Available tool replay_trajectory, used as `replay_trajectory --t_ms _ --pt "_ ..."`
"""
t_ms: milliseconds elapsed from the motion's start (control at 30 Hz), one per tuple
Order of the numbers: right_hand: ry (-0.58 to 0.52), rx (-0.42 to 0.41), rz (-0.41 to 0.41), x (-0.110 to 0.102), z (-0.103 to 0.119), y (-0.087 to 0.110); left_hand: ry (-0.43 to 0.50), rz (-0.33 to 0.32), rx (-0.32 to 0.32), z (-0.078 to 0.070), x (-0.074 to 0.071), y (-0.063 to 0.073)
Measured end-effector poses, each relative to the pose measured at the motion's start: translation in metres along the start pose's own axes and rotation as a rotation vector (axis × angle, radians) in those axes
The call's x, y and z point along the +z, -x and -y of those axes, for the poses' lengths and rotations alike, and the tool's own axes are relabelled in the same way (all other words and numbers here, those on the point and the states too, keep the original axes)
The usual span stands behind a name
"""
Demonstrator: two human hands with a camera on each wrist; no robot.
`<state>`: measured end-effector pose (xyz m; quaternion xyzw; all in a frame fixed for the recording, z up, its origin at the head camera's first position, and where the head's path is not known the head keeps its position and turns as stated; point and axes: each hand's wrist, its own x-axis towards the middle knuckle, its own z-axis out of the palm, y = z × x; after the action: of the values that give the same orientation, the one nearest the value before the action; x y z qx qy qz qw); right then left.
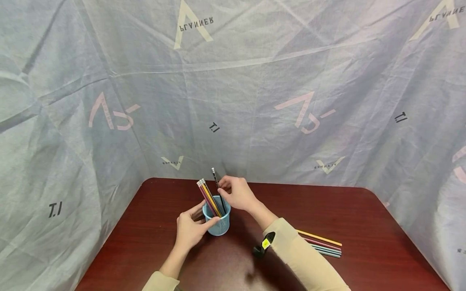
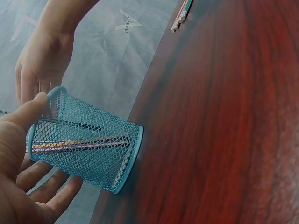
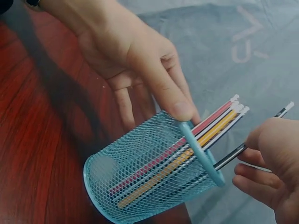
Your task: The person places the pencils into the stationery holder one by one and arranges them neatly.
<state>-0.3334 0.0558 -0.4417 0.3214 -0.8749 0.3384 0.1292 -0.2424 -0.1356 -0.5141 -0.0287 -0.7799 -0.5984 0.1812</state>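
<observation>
A light-blue wire-mesh pencil cup (image 1: 219, 227) stands on the table, seen close up in both wrist views. My left hand (image 1: 190, 229) grips it near the rim, thumb on one side and fingers on the other. Several pencils (image 3: 212, 133), pink and yellow ones among them, lean together inside with their white ends sticking out. My right hand (image 1: 239, 195) is above the cup's far right rim and pinches a black pencil (image 3: 229, 157). That pencil's lower part is inside the cup, and its white-tipped end rises past the fingers.
Right of the cup, partly behind the right sleeve (image 1: 306, 258), lie loose pencils: a yellow pencil (image 1: 320, 237), a reddish one and several teal ones. The dark red wooden table (image 1: 145, 246) ends against a grey printed cloth (image 1: 247, 121) at the back and sides.
</observation>
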Motion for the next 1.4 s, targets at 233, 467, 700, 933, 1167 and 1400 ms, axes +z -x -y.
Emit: replay_trajectory --t_ms 233,467,700,933,1167,1400 --pt "0.036 -0.018 0.021 0.01 0.001 -0.002 0.017 0.005 0.002 -0.001 -0.001 0.0" --pt "0.064 -0.039 0.03 0.016 0.001 -0.001 0.024 0.005 0.01 0.0 -0.001 0.0" --pt "0.082 -0.041 0.088 0.019 0.004 0.0 0.029 0.006 0.013 -0.001 -0.002 0.001" --pt "0.069 -0.019 0.102 0.021 0.006 0.001 0.043 0.011 0.006 -0.001 -0.001 0.0" --pt "0.057 -0.001 0.112 0.019 0.002 0.003 0.036 0.007 -0.006 -0.001 -0.001 0.001" --pt "0.045 -0.006 0.032 -0.007 -0.007 0.011 0.043 0.003 -0.009 -0.002 0.001 -0.001"
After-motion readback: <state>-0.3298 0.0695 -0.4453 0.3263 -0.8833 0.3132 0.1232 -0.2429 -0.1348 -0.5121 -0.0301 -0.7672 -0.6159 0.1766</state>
